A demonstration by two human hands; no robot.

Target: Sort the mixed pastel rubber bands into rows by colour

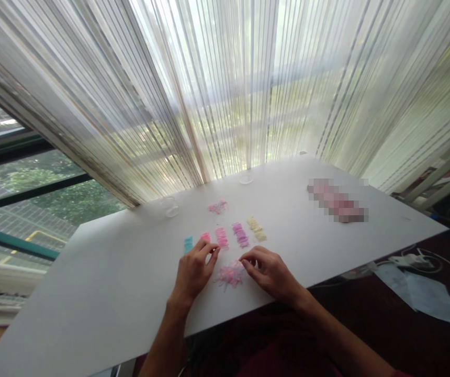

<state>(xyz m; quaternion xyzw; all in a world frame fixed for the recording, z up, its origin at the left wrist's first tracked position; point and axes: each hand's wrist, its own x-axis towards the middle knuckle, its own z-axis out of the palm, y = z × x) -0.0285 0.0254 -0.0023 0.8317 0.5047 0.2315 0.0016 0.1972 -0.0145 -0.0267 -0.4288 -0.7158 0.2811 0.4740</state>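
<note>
My left hand point(197, 264) is closed in a pinch just below the rows; whatever is between its fingertips is too small to make out. At the right edge of a mixed pink-and-pale pile of small thin pieces point(231, 274), my right hand point(264, 268) is also pinched, its hold unclear. Beyond the hands, similar pieces lie in short columns by colour: a blue column point(188, 244), a coral-pink column point(205, 237) partly behind my left fingers, a pink column point(222, 238), a purple column point(240, 235) and a pale yellow column point(257, 229).
Another small mixed pile point(217, 207) lies farther back on the white table point(123, 277). Two clear round objects, a left one point(172, 209) and a right one point(246, 179), stand near the curtain point(228, 104). A blurred pinkish item point(337, 201) lies at the right.
</note>
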